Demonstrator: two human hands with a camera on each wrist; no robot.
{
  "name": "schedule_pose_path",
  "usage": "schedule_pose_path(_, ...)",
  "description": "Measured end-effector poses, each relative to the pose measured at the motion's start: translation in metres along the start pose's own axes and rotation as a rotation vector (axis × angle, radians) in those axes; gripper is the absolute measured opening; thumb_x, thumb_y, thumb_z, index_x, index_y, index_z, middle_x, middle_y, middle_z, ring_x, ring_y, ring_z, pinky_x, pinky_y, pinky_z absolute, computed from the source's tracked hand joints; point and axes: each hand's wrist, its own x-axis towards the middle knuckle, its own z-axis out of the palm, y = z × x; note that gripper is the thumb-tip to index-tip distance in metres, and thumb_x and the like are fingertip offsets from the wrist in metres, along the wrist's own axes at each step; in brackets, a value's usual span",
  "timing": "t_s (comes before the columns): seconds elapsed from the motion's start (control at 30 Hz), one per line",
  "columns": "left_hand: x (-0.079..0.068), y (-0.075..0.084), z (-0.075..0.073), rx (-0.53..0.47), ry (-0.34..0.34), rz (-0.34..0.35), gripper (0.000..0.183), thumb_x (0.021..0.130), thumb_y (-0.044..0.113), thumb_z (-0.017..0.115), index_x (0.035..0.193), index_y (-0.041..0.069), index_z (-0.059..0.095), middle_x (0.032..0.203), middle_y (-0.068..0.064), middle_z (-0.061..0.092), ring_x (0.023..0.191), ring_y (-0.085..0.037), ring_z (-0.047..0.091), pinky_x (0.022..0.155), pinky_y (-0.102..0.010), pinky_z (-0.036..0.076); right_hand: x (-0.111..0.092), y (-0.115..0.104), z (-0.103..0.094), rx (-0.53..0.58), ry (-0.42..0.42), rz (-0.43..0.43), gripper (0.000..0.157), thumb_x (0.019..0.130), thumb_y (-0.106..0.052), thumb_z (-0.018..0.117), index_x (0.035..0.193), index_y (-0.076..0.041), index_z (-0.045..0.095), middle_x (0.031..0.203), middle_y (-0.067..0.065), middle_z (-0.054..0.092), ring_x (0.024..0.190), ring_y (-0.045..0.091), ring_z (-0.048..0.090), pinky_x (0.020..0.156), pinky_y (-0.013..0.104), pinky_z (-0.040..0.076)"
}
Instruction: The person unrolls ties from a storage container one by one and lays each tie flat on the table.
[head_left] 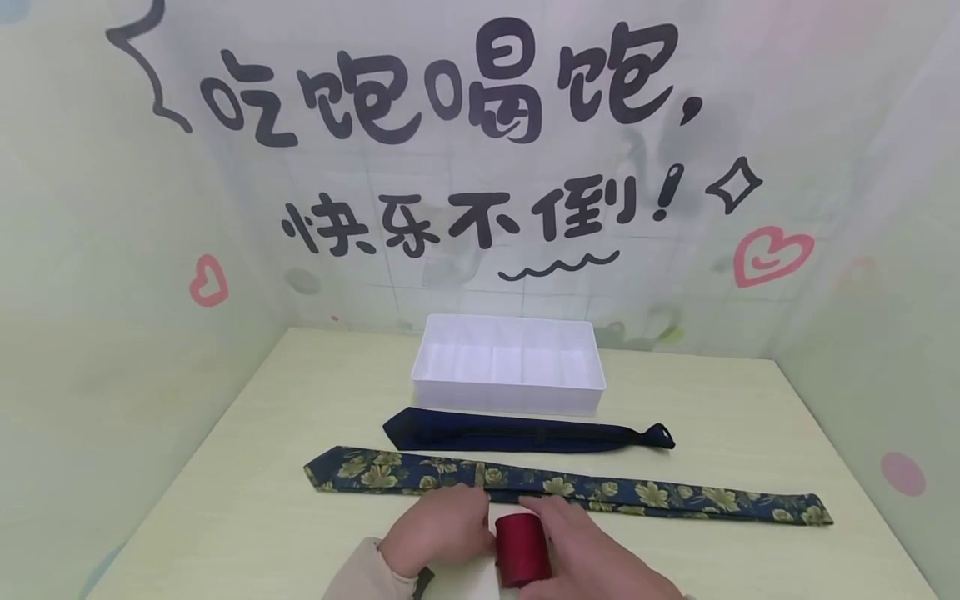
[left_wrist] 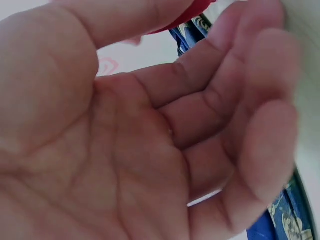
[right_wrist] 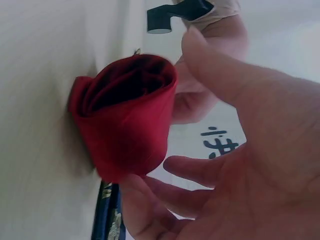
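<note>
A dark red necktie, rolled into a coil (head_left: 522,550), stands at the table's near edge between the hands. The left hand (head_left: 442,529) is just left of the roll; in the left wrist view its palm (left_wrist: 110,150) holds nothing and its fingers bend loosely. The left thumb lies in front of the red cloth there; whether it touches is unclear. On the roll's right is the right hand (head_left: 585,554). In the right wrist view its fingers are spread, with one fingertip against the bottom of the roll (right_wrist: 132,135) and the thumb apart from it.
A navy tie with gold flowers (head_left: 652,496) stretches across the table just beyond the hands. Behind it lies a plain dark blue tie (head_left: 510,433). Farther back sits a white box (head_left: 510,398) with several compartments, before a printed curtain (head_left: 480,167).
</note>
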Motion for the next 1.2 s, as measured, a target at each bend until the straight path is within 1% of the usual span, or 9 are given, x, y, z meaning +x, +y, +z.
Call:
schedule_pose_path(0.13, 0.002, 0.001, 0.003, -0.017, 0.019, 0.012, 0.025, 0.088, 0.029, 0.071, 0.066, 0.017, 0.066, 0.057, 0.005, 0.053, 0.050, -0.014, 0.044, 0.050, -0.031, 0.038, -0.003, -0.005, -0.004, 0.002, -0.008, -0.047, 0.073, 0.087, -0.055, 0.074, 0.146, -0.022, 0.048, 0.136, -0.001, 0.052, 0.115, 0.019, 0.050, 0.076, 0.028, 0.054)
schedule_pose_path(0.23, 0.003, 0.002, 0.005, -0.024, 0.023, 0.018, 0.030, 0.088, 0.030, 0.072, 0.062, 0.018, 0.063, 0.053, 0.005, 0.045, 0.048, -0.014, 0.040, 0.049, -0.030, 0.035, -0.002, -0.006, -0.007, 0.005, -0.014, -0.092, 0.053, 0.091, -0.044, 0.074, 0.137, -0.024, 0.058, 0.126, -0.004, 0.056, 0.106, 0.012, 0.053, 0.074, 0.025, 0.054)
schedule_pose_path(0.33, 0.004, 0.005, 0.008, -0.013, 0.030, 0.025, 0.033, 0.087, 0.031, 0.072, 0.059, 0.018, 0.060, 0.051, 0.006, 0.041, 0.047, -0.014, 0.038, 0.048, -0.029, 0.034, -0.003, -0.005, -0.011, -0.016, -0.004, -0.089, 0.042, 0.090, -0.034, 0.078, 0.126, -0.022, 0.062, 0.119, -0.004, 0.058, 0.099, 0.009, 0.055, 0.075, 0.024, 0.055)
schedule_pose_path(0.53, 0.007, 0.012, 0.015, -0.035, 0.024, 0.043, 0.039, 0.087, 0.033, 0.075, 0.055, 0.018, 0.058, 0.048, 0.007, 0.037, 0.046, -0.012, 0.036, 0.047, -0.027, 0.032, -0.008, 0.001, -0.024, 0.175, -0.051, -0.016, 0.039, 0.088, -0.009, 0.076, 0.121, -0.010, 0.056, 0.116, 0.005, 0.062, 0.091, 0.017, 0.062, 0.075, 0.030, 0.058)
schedule_pose_path(0.67, 0.010, 0.016, 0.021, -0.058, 0.020, 0.047, 0.040, 0.086, 0.031, 0.075, 0.053, 0.019, 0.056, 0.048, 0.008, 0.034, 0.046, -0.012, 0.034, 0.047, -0.027, 0.028, -0.011, 0.005, -0.030, 0.254, -0.084, 0.003, 0.037, 0.086, -0.004, 0.075, 0.116, -0.010, 0.054, 0.112, 0.005, 0.065, 0.086, 0.018, 0.068, 0.077, 0.030, 0.058)
schedule_pose_path(0.83, 0.012, 0.019, 0.025, -0.059, 0.037, 0.037, 0.038, 0.084, 0.031, 0.077, 0.054, 0.019, 0.057, 0.049, 0.006, 0.036, 0.052, -0.013, 0.037, 0.049, -0.028, 0.030, -0.013, 0.007, -0.034, 0.245, -0.099, -0.012, 0.039, 0.085, -0.003, 0.076, 0.113, -0.012, 0.051, 0.107, 0.001, 0.067, 0.082, 0.016, 0.069, 0.075, 0.026, 0.056)
schedule_pose_path(0.93, 0.012, 0.019, 0.026, -0.042, 0.039, 0.028, 0.035, 0.084, 0.032, 0.079, 0.057, 0.019, 0.061, 0.051, 0.006, 0.042, 0.055, -0.013, 0.041, 0.053, -0.029, 0.035, -0.014, 0.006, -0.035, 0.224, -0.105, -0.009, 0.046, 0.085, -0.005, 0.078, 0.122, -0.014, 0.051, 0.107, 0.000, 0.066, 0.079, 0.017, 0.068, 0.073, 0.025, 0.054)
schedule_pose_path(1.07, 0.009, 0.020, 0.025, -0.023, 0.034, 0.020, 0.032, 0.085, 0.031, 0.078, 0.060, 0.018, 0.064, 0.054, 0.005, 0.049, 0.056, -0.013, 0.044, 0.055, -0.029, 0.039, -0.014, 0.006, -0.036, 0.178, -0.120, -0.031, 0.056, 0.085, -0.007, 0.079, 0.134, -0.020, 0.056, 0.114, -0.001, 0.063, 0.087, 0.015, 0.064, 0.074, 0.027, 0.057)
schedule_pose_path(1.2, 0.006, 0.017, 0.023, -0.069, 0.033, 0.028, 0.033, 0.086, 0.027, 0.075, 0.057, 0.018, 0.062, 0.052, 0.006, 0.046, 0.050, -0.013, 0.041, 0.050, -0.028, 0.036, -0.013, 0.006, -0.035, 0.090, -0.117, -0.085, 0.049, 0.086, -0.008, 0.078, 0.128, -0.029, 0.064, 0.113, -0.006, 0.061, 0.096, 0.008, 0.060, 0.076, 0.025, 0.057)
